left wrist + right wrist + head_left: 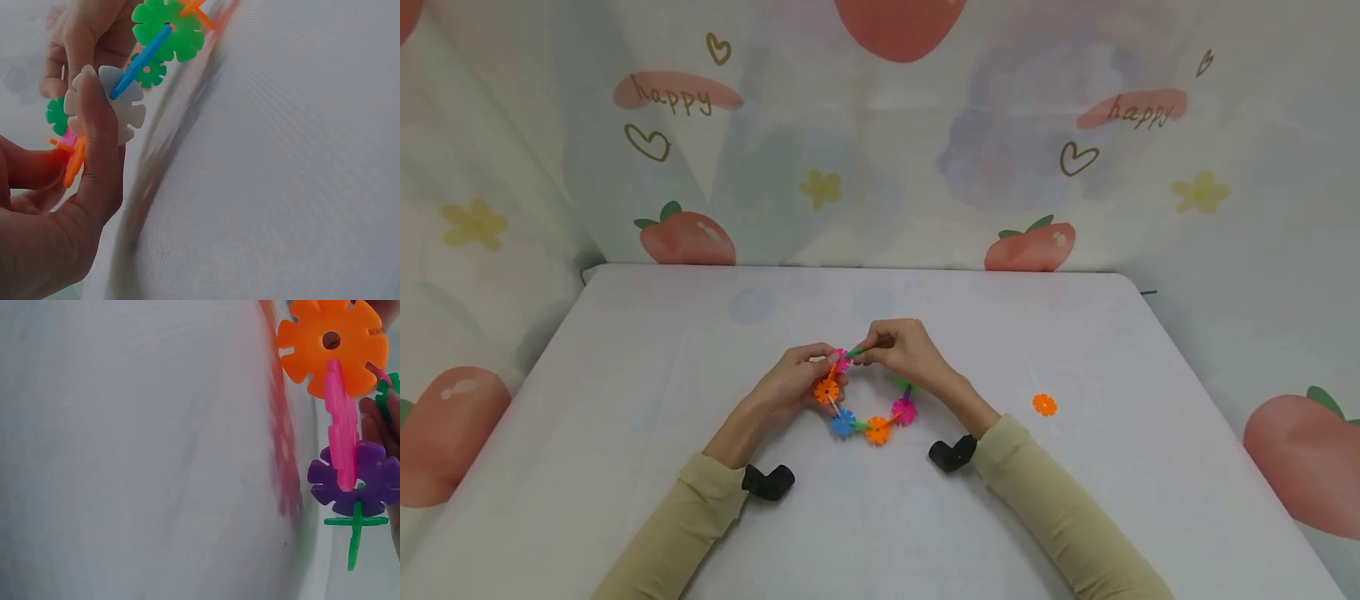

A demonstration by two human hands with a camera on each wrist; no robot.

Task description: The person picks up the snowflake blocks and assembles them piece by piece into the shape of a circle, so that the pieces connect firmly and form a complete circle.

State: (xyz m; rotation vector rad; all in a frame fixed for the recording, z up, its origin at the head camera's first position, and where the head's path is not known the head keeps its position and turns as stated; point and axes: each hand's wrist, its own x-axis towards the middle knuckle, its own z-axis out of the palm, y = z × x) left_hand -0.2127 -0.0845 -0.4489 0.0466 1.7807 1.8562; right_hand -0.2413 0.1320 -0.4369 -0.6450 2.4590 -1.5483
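A curved chain of slotted snowflake discs hangs between the two hands. In the head view it includes a blue disc, an orange disc and a pink disc. The left hand grips the chain's upper left end, around another orange disc and a pink disc. Between the right hand's thumb and fingers is a green disc, seen edge-on against that pink disc. A white disc lies by the left thumb. The right wrist view shows a purple disc near the chain's other end.
One loose orange disc lies on the white-covered table, right of the right forearm. Black wrist cameras, left and right, stick out inward from the sleeves. A printed cloth backdrop stands behind the table.
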